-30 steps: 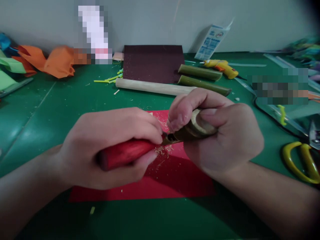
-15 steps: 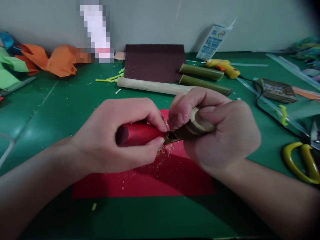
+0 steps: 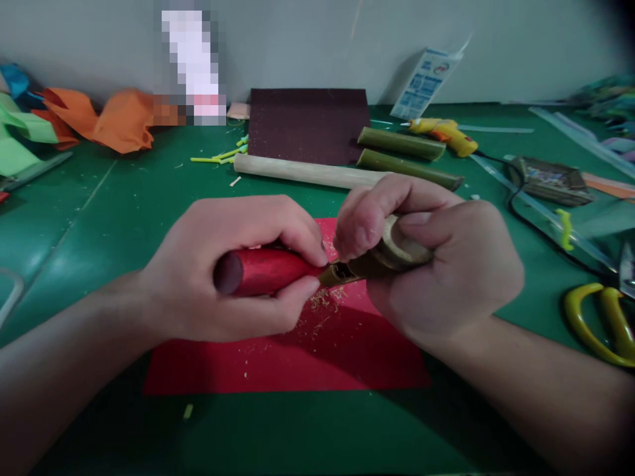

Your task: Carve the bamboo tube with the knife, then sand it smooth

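My left hand (image 3: 233, 264) is closed around the thick red handle of a carving tool (image 3: 270, 271); its blade is hidden behind my fingertips. In my right hand (image 3: 436, 258) is a piece of bamboo tube (image 3: 407, 248), its pale round end toward me and its narrower part pointing left. A small dark cut opening (image 3: 342, 271) shows in the bamboo between my two hands. The left thumb and fingertips are right at the bamboo's left end. Beneath both hands lies a red sheet (image 3: 288, 370) sprinkled with fine pale shavings (image 3: 330, 301).
A pale rod (image 3: 297, 170), split green bamboo pieces (image 3: 401, 143) and a dark sheet (image 3: 307, 125) lie behind my hands. Farther right are a yellow glue gun (image 3: 449, 134) with a black cord, a small tray (image 3: 550, 180) and yellow-handled scissors (image 3: 585, 317). Orange paper (image 3: 124, 122) sits back left.
My left hand and the red handle have shifted slightly left, showing more of the bamboo beside the opening. The right hand keeps its grip, nearly still.
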Tool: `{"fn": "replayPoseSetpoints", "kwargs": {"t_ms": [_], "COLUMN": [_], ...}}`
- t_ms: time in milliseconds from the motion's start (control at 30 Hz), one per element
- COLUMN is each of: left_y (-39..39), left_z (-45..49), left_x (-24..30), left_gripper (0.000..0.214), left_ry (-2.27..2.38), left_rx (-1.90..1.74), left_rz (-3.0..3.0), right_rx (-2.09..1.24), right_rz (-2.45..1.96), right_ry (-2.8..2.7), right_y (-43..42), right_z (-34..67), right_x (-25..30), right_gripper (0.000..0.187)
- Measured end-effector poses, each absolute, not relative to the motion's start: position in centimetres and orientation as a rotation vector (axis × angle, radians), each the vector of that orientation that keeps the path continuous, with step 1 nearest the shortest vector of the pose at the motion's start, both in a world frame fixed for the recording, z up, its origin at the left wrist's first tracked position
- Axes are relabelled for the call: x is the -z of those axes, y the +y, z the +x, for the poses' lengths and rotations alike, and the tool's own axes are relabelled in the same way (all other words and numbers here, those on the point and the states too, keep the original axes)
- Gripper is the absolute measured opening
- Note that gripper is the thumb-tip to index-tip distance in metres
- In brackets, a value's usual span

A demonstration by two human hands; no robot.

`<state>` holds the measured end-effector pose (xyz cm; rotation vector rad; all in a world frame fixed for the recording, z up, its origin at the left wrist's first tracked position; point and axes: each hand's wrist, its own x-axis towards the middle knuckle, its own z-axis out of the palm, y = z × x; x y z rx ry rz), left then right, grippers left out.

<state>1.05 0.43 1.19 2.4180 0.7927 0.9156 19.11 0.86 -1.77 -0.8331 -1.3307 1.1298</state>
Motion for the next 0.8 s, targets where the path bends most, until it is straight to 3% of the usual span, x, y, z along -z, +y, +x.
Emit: {"fn": "replayPoseSetpoints", "kwargs": {"t_ms": [367, 567, 800], "left_y": [1.0, 2.4, 0.9], "left_z": [2.0, 1.8, 1.5], "left_x": [-1.9, -0.6, -1.2], "left_gripper": [0.007, 0.014, 0.004], "left_ry": [1.055, 1.23, 1.097], "left_rx": [-0.903, -0.918, -1.048], "left_rz": [2.204, 2.017, 2.168], "right_rx": [-1.193, -1.258, -1.279], "right_rz": [-0.819, -0.74, -0.789], "right_ry": [-1.344, -1.317, -1.341], "right_y": [1.2, 1.4, 1.4], "right_z": [19.1, 19.0, 19.2], "right_x": [1.5, 1.5, 1.3], "right_gripper": [0.024, 0.023, 0.021]}}
